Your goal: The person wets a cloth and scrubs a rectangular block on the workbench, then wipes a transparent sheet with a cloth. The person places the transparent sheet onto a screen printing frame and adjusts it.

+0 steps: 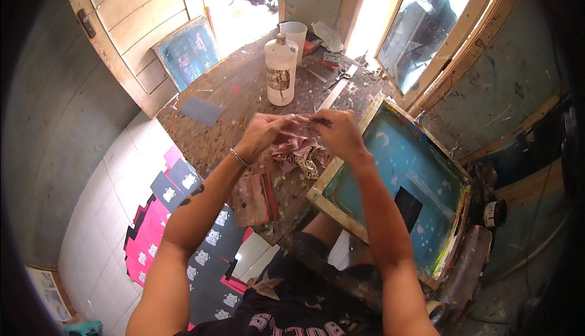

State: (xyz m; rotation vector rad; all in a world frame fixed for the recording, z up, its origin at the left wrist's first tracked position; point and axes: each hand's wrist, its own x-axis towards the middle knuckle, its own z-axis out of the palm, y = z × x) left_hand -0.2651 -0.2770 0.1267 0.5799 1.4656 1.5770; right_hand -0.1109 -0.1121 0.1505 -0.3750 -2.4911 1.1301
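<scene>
Here, nearest, a worn wooden block [250,199] lies on the stained table [234,95], in front of the white bottle [280,74]; a wood-framed blue screen [414,177] sits to the bottle's near right. Closer before the bottle, left hand [266,133] and right hand [340,133] pinch a crumpled pink cloth [295,147], fingers closed on it. Behind the bottle stands a jug [297,33].
</scene>
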